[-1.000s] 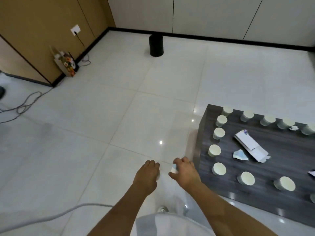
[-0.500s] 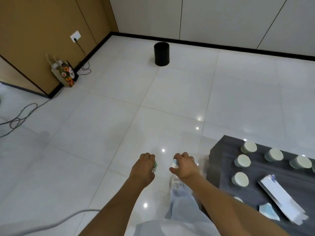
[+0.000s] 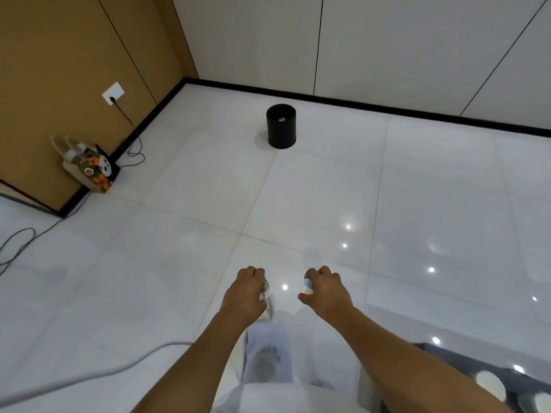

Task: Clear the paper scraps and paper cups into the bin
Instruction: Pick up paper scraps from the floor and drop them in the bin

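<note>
Head view: left hand (image 3: 246, 295) and right hand (image 3: 326, 292) each curl fingers round a small paper item. Bin (image 3: 281, 125) well ahead; carry both over rim, then release.

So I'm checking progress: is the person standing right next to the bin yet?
No, the black bin stands far across the tiled floor, well beyond both the left hand and right hand.
</note>
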Demonstrator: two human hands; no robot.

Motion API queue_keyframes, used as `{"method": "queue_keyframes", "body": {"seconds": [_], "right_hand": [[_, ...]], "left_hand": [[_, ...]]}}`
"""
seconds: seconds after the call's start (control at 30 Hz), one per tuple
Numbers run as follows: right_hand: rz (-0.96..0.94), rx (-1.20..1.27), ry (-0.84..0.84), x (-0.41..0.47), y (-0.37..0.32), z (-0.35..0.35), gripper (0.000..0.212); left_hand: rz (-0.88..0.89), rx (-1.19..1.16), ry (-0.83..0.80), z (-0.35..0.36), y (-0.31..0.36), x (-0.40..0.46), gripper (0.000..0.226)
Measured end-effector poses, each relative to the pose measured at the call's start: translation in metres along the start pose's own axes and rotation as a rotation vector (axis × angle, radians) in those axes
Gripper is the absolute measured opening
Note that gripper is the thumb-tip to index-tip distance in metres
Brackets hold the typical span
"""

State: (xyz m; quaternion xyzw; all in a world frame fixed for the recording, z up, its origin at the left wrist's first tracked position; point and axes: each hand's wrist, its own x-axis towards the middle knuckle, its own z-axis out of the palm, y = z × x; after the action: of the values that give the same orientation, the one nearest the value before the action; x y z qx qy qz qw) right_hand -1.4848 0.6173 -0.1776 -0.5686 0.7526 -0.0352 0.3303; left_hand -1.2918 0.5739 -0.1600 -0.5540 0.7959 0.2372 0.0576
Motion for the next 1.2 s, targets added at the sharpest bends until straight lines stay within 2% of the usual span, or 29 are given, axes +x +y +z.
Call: {"method": "queue_keyframes", "body": {"seconds": [0.37,0.53,0.73,0.97,1.2], "right_hand": [[0.037,0.103,0.037,0.236,-0.099,-0.102,0.044],[0.094,0.142,0.060,0.329,-0.094,-0.155,0.043],[0.056,0.140,0.110,0.470,-0.082,-0.241,0.042],[0.048,0.046,0.086,0.602,-0.073,-0.337,0.043],[0.018,0.013,0.019,0.719,-0.079,-0.385,0.043]], "left_hand": [[0.030,0.023,0.003,-0.142,-0.060,0.257,0.046],[0.075,0.044,-0.021,-0.179,-0.048,0.369,0.042],[0.056,0.020,-0.011,-0.219,-0.015,0.519,0.046],[-0.014,-0.022,-0.033,-0.268,0.012,0.652,0.051],[-0.051,-0.052,-0.076,-0.303,0.005,0.766,0.051]]}}
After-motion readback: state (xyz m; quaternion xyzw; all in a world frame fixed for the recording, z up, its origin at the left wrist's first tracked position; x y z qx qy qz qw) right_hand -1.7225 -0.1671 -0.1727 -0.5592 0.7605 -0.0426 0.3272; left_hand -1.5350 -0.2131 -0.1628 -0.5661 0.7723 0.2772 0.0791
